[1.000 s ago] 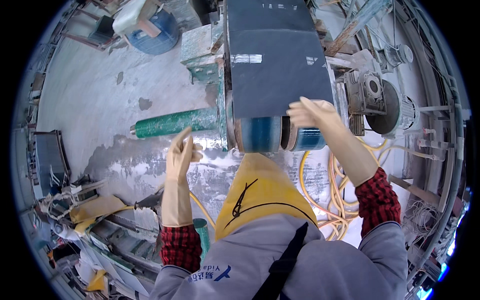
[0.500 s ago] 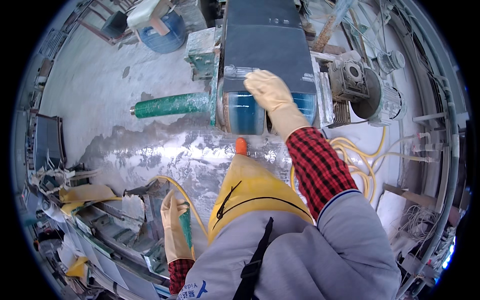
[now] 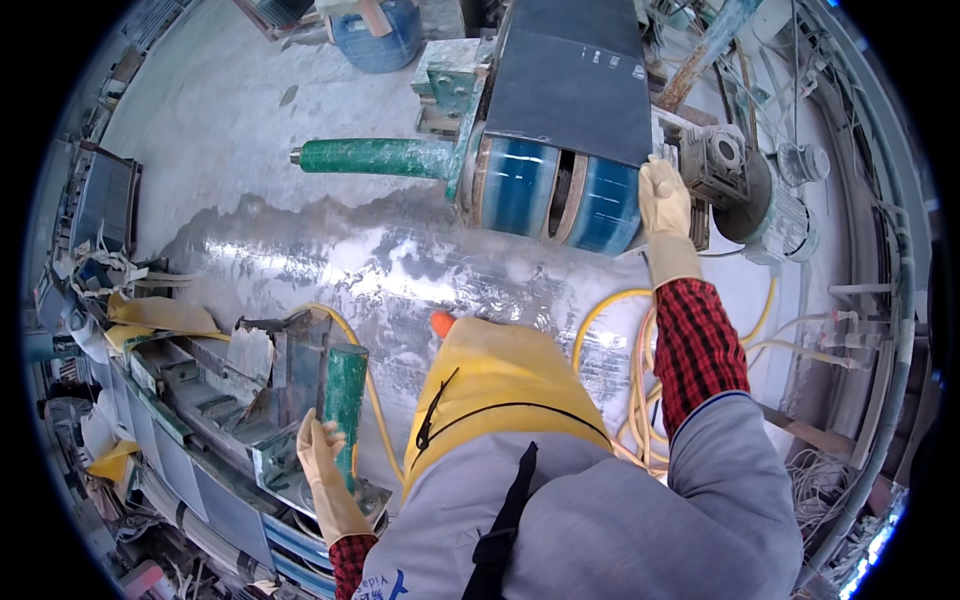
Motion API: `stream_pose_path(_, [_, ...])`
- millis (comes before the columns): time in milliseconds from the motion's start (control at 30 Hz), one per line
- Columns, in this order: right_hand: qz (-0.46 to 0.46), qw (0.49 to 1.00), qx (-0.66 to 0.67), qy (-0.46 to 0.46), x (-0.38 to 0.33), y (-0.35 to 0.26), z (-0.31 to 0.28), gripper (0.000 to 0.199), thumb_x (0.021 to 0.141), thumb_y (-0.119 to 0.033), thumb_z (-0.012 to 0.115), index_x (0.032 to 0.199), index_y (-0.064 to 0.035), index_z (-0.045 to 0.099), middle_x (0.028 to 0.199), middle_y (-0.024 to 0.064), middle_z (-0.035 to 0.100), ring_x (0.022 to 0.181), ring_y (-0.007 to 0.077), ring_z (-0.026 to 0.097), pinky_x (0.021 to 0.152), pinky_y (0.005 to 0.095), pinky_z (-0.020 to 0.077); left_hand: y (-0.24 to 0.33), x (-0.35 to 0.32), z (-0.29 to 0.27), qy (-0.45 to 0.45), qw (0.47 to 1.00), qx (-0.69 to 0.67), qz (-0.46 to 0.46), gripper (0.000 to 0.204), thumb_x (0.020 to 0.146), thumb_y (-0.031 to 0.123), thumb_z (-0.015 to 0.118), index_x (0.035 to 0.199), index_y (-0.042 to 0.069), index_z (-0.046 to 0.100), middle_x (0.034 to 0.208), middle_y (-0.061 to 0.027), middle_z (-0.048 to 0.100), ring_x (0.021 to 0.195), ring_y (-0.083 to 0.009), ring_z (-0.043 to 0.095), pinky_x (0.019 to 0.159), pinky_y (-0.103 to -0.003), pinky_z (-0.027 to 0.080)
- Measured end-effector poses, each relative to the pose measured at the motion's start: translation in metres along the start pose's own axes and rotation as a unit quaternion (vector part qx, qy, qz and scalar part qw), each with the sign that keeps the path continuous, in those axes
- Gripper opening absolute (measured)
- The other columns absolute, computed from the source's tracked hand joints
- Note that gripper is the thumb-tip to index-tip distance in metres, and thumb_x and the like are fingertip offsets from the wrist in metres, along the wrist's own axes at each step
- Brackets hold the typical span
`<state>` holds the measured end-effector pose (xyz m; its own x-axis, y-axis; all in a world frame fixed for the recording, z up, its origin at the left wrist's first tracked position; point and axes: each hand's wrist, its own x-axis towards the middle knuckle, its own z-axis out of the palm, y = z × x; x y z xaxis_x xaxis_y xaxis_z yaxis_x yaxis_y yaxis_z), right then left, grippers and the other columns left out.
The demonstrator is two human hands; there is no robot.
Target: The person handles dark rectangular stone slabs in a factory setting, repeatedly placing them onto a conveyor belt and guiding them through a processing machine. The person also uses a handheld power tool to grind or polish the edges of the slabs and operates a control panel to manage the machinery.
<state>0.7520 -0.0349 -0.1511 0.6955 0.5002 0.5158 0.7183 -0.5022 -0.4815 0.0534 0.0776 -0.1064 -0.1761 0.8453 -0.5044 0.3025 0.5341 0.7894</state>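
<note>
A dark grey sheet [image 3: 565,80] lies over two blue drums [image 3: 513,185] on the machine in front of me. My right hand [image 3: 664,195], in a cream glove, is at the sheet's front right corner, beside the machine's side frame. Its fingers are curled, and what they grip, if anything, is hidden. Low on the left, my gloved left hand [image 3: 324,450] is beside an upright green cylinder [image 3: 345,395]. Its fingers are apart and slightly bent, with the tips close to the cylinder; contact cannot be made out.
A green roller [image 3: 375,157] juts left from the machine. A motor with gearbox [image 3: 725,165] sits on its right. Yellow hoses [image 3: 600,305] lie on the wet floor [image 3: 330,265]. At lower left stands cluttered metal equipment [image 3: 205,385]; a blue drum-like container [image 3: 378,38] is at the back.
My right hand has moved right, from the middle of the sheet's front edge to its corner. More of the green cylinder shows beside my left hand. The whole view has shifted.
</note>
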Motion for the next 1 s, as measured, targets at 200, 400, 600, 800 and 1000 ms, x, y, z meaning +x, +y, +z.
stream_pose_path(200, [-0.125,0.991,0.001,-0.038,-0.077,-0.046,-0.019,0.022,0.094,-0.017,0.058,0.101,-0.0002,0.07,0.108,0.0158,0.071,0.11,0.0345,0.063,0.102,0.0408,0.0474,-0.011,0.012,-0.054,0.055,0.997,-0.061,0.007,0.044,0.101,0.026,0.059,0.141,0.009,0.054,0.097,-0.0068,0.07,0.072,-0.0121,0.066,0.06,-0.02,0.053])
stream_pose_path(400, [0.03,0.971,-0.012,-0.237,-0.208,-0.04,-0.061,0.03,0.097,-0.029,0.058,0.102,-0.0033,0.073,0.108,0.0209,0.07,0.104,0.0396,0.065,0.095,0.0438,0.0509,-0.063,0.043,-0.144,0.151,0.981,-0.027,0.119,0.059,0.099,0.031,0.064,0.147,0.004,0.045,0.131,-0.0152,0.061,0.119,-0.0218,0.06,0.102,-0.035,0.046])
stream_pose_path(600, [0.349,0.894,-0.096,-0.266,-0.291,-0.055,-0.097,0.04,0.093,-0.039,0.056,0.111,-0.0069,0.073,0.107,0.0255,0.069,0.105,0.0395,0.066,0.091,0.0454,0.0506,-0.132,0.04,-0.24,0.286,0.922,0.058,0.254,0.053,0.104,0.016,0.053,0.152,0.001,0.036,0.151,-0.0183,0.046,0.138,-0.0257,0.045,0.116,-0.037,0.033])
stream_pose_path(800, [0.293,0.914,0.016,-0.28,-0.298,-0.138,-0.056,0.042,0.092,-0.039,0.059,0.115,-0.0059,0.073,0.11,0.022,0.072,0.111,0.0335,0.067,0.098,0.038,0.0474,-0.135,-0.001,-0.286,0.32,0.849,0.303,0.291,0.054,0.104,0.022,0.053,0.152,0.002,0.038,0.153,-0.0198,0.043,0.143,-0.0365,0.038,0.12,-0.043,0.026])
stream_pose_path(1000, [0.082,0.931,0.149,-0.324,-0.299,-0.235,0.0,0.036,0.091,-0.035,0.058,0.106,-0.0068,0.074,0.091,0.0163,0.072,0.09,0.027,0.069,0.084,0.0361,0.0509,-0.156,0.0,-0.289,0.31,0.812,0.378,0.317,0.049,0.103,0.02,0.052,0.148,0.001,0.044,0.15,-0.0233,0.045,0.141,-0.0424,0.037,0.118,-0.048,0.026])
